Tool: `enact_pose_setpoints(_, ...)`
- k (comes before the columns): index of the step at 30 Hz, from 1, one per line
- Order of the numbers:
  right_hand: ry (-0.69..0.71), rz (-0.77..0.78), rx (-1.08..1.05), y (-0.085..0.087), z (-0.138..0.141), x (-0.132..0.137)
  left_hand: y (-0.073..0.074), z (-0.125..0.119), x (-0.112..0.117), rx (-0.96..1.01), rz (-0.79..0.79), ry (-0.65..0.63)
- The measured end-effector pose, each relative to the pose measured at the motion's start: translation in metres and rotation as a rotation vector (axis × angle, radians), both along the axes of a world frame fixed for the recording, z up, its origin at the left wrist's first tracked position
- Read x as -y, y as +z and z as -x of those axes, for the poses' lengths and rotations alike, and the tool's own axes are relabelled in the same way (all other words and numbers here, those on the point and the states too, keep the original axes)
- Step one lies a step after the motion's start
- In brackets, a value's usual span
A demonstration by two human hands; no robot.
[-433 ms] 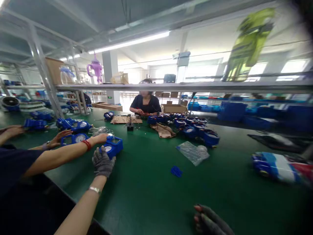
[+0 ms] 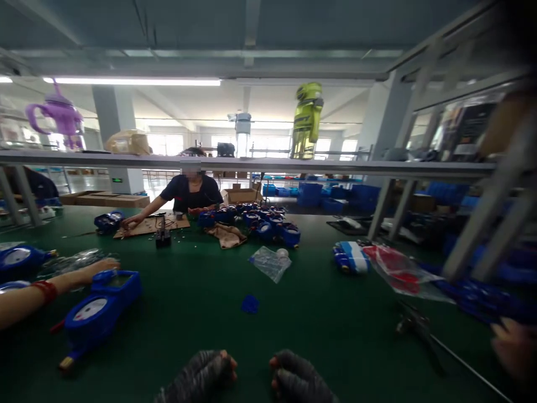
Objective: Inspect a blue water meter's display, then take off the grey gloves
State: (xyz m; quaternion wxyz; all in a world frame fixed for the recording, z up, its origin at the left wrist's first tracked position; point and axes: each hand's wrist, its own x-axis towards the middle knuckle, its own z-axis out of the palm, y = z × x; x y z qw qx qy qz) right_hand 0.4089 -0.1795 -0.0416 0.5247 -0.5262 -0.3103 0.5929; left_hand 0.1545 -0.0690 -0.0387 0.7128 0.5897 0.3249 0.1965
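My left hand and my right hand, both in grey gloves with bare fingertips, rest curled side by side at the near edge of the green table. Neither holds anything. A blue water meter with a white dial lies to the left, apart from my left hand. A co-worker's arm with a red bracelet reaches in from the left, its hand touching the meter's far end. A small blue part lies on the table ahead of my hands.
A clear plastic bag, several blue meters and a cardboard sheet lie before a seated person. A blue-white pack, a red bag and a dark tool are right. Another hand shows at the right edge.
The view has swung right. My left hand has left the blue meter and come back to the near edge beside my right hand. The co-worker's hand stays on the meter.
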Motion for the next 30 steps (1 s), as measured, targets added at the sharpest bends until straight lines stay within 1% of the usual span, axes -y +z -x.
enact_pose_setpoints(1,0.038,-0.009,0.086,0.003,0.001,-0.005,0.001,-0.008,0.0,0.009,0.024,-0.055)
enact_pose_setpoints(2,0.055,-0.031,0.191,0.005,0.002,-0.012,0.001,-0.015,-0.002,0.019,0.036,-0.084)
enact_pose_setpoints(3,0.043,-0.07,0.309,0.006,0.002,-0.021,0.0,-0.02,-0.004,0.026,0.04,-0.091)
enact_pose_setpoints(5,-0.033,-0.167,0.561,0.002,0.001,-0.04,-0.002,-0.03,-0.011,0.018,0.068,-0.077)
enact_pose_setpoints(7,-0.115,-0.237,0.777,-0.006,-0.003,-0.06,-0.004,-0.034,-0.019,-0.031,0.119,-0.022)
enact_pose_setpoints(9,-0.18,-0.245,0.935,-0.013,-0.007,-0.077,-0.003,-0.033,-0.026,-0.076,0.141,0.045)
enact_pose_setpoints(11,-0.211,-0.215,1.074,-0.018,-0.01,-0.093,0.0,-0.028,-0.032,-0.084,0.129,0.096)
enact_pose_setpoints(15,-0.204,-0.172,1.334,-0.018,-0.006,-0.118,0.01,-0.019,-0.04,-0.108,0.092,0.125)
enact_pose_setpoints(18,-0.143,-0.182,1.443,-0.018,0.002,-0.131,0.019,-0.02,-0.042,-0.126,0.116,0.116)
enact_pose_setpoints(22,-0.013,-0.205,1.534,-0.019,0.009,-0.133,0.028,-0.025,-0.04,-0.166,0.094,0.118)
enact_pose_setpoints(25,0.054,-0.195,1.559,-0.018,0.011,-0.129,0.029,-0.025,-0.039,-0.165,0.071,0.106)
enact_pose_setpoints(30,0.124,-0.199,1.592,-0.017,0.014,-0.119,0.024,-0.021,-0.04,-0.145,0.061,0.118)
